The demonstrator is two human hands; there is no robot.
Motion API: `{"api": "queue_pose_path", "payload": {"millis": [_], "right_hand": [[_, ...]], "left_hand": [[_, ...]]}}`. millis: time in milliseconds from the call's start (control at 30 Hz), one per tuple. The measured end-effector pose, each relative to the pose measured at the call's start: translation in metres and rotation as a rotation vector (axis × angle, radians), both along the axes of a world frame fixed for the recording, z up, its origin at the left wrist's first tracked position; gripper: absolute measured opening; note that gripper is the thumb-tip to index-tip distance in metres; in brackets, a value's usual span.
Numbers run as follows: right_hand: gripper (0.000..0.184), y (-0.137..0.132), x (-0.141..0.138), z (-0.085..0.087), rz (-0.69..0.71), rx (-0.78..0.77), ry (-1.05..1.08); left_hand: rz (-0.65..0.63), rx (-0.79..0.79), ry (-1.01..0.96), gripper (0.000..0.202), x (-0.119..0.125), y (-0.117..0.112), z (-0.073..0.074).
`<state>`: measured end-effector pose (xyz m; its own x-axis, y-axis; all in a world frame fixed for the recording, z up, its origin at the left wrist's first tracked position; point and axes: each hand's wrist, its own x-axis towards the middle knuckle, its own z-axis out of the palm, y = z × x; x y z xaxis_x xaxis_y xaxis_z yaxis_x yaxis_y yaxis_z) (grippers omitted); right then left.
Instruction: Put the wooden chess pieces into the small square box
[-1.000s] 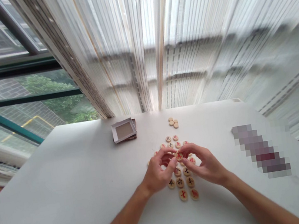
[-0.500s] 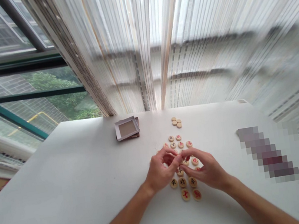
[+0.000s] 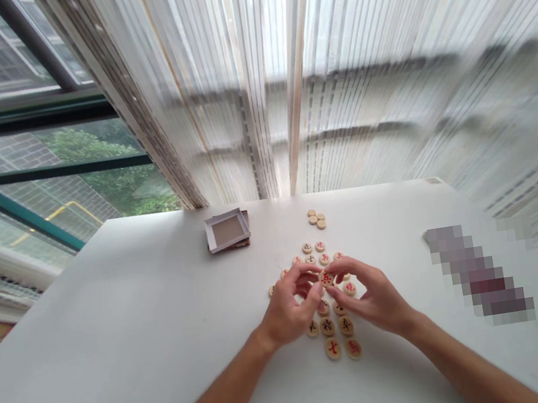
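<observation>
A round wooden Chinese chess piece [image 3: 326, 278] with a red character faces up between my two hands. My left hand [image 3: 290, 301] pinches it from the left with thumb and fingers. On its other side my right hand [image 3: 372, 294] grips the edge, also with thumb and fingertips. Beneath and around the hands lie several more pieces in loose rows, marked in red or black. Among them are a black-marked piece [image 3: 327, 326] and a red-marked piece [image 3: 354, 348] nearest me. My hands hide part of the middle rows.
A small group of blank-side-up pieces [image 3: 321, 224] lies farther back on the white table [image 3: 141, 328]. An open shallow box [image 3: 227, 230] sits at the back left. On the right is a pixelated object [image 3: 482, 274]. A striped curtain [image 3: 263, 94] hangs behind the table.
The piece between my fingers, hardly visible before, now shows its red-marked face. My fingertips have moved slightly apart around it, while the arms stay in nearly the same place.
</observation>
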<state>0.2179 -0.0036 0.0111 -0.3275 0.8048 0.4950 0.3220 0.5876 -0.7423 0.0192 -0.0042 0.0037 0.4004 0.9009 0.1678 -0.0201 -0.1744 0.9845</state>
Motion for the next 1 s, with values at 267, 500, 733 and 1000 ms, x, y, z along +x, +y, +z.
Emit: {"api": "queue_pose_path", "payload": {"millis": [267,500,733,1000], "right_hand": [[0.025,0.0000,-0.0014,0.0015,0.005,-0.055,0.031],[0.022,0.0003,-0.0003,0.0028,0.030,-0.070,0.034],[0.014,0.0006,-0.0008,0.0057,0.014,-0.102,0.015],[0.016,0.0008,-0.0023,0.0023,-0.073,-0.132,0.018]], "left_hand": [[0.003,0.014,0.037,0.029,-0.0010,-0.0006,0.0045],[0.026,0.034,0.053,0.030,-0.0008,-0.0008,0.0045],[0.041,0.141,0.107,0.033,0.0009,0.0000,0.0014],[0.037,0.255,0.213,0.026,0.0035,-0.0030,-0.0006]]}}
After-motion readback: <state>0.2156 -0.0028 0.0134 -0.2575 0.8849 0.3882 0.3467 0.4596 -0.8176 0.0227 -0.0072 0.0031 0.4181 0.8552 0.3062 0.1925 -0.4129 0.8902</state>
